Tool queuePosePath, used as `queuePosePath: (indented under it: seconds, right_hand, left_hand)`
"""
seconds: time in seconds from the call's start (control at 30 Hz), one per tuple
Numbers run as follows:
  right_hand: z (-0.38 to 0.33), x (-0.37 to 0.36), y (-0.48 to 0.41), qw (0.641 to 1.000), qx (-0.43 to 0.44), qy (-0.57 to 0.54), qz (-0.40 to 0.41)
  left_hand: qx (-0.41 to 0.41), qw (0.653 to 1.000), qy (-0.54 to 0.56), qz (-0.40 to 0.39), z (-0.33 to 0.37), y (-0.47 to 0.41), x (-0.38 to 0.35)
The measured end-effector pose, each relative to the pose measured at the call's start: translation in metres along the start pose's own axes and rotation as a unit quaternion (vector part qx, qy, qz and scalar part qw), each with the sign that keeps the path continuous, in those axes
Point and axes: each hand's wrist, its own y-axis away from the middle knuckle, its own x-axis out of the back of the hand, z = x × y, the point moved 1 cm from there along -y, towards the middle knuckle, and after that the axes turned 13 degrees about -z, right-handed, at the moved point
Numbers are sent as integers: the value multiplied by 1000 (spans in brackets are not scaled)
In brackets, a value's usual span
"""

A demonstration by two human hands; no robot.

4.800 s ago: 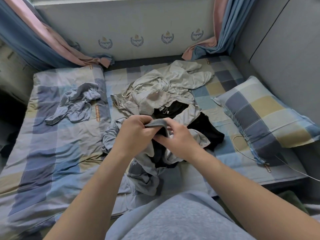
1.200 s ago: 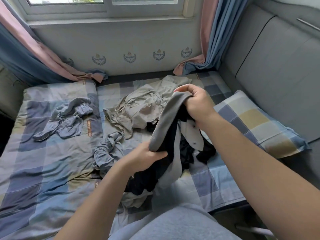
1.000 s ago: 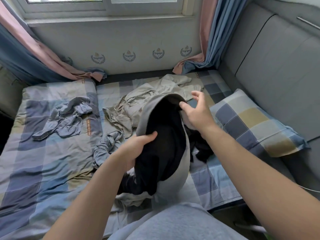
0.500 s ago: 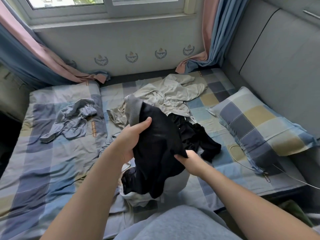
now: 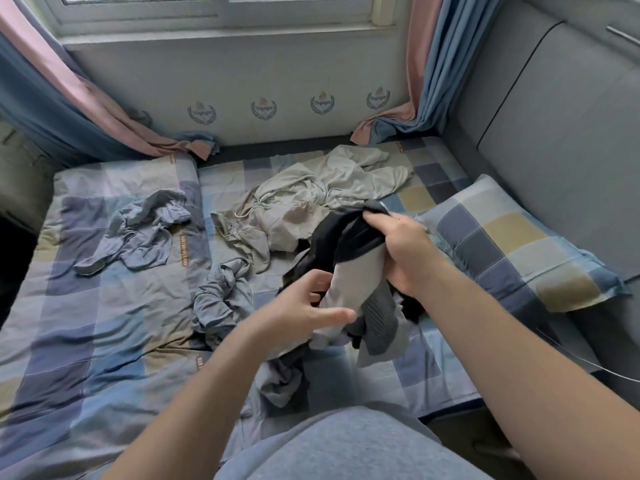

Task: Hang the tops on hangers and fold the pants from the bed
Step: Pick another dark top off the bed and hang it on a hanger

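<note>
I see the black-and-grey knitted garment point(image 5: 353, 237) held above the checked bed point(image 5: 104, 323), long axis running far-right to near-left. The fingers of my right hand point(image 5: 403, 251) clamp its far end, and those of my left hand point(image 5: 304, 306) curl round its middle.

1. You stand in a home bedroom — a bed point(image 5: 86, 341) in checked sheets lies before you.
2. You see a matching pillow point(image 5: 519, 244), curtains point(image 5: 426, 64) at the window point(image 5: 214, 8) — and a padded headboard point(image 5: 554, 116).

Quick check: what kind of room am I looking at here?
Most likely a bedroom: a bed with a checked sheet, a matching pillow beside a padded grey panel, and curtains at a window.
</note>
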Motion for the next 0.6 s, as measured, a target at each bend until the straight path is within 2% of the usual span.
queuePosePath:
  seconds: [0.03, 0.1, 0.17, 0.23, 0.27, 0.33, 0.4, 0.43, 0.5, 0.6]
  right_hand:
    - [-8, -4, 1, 999, 10, -31, -13]
    - [-20, -11, 2, 996, 20, -85, -30]
    - [-25, -14, 3, 993, 26, -115, -33]
    - [-22, -11, 3, 992, 27, -121, -40]
    - [-18, -7, 3, 995, 18, -93, -39]
    - [-6, 5, 5, 999, -13, 40, -18]
    - [10, 16, 10, 985, -40, 165, 20]
    - [19, 20, 14, 982, -48, 183, 12]
    - [44, 24, 22, 976, -77, 193, -59]
    - [81, 22, 32, 934, -127, 282, -181]
  left_hand:
    - [-9, 1000, -5, 8, -2, -5, -6]
    - [-27, 997, -32, 72, -2, -12, -13]
    - [-47, 985, -53, 154, -2, -16, -9]
    - [-44, 979, -43, 193, -2, -16, 1]
    - [-38, 978, -15, 202, 1, -14, 6]
    - [-17, 970, 62, 234, 4, -9, 18]
    - [12, 947, 173, 271, 2, -6, 29]
    - [24, 931, 230, 283, 1, -7, 34]
    - [39, 907, 318, 273, -1, -10, 37]
    - [54, 896, 368, 242, 3, -9, 26]
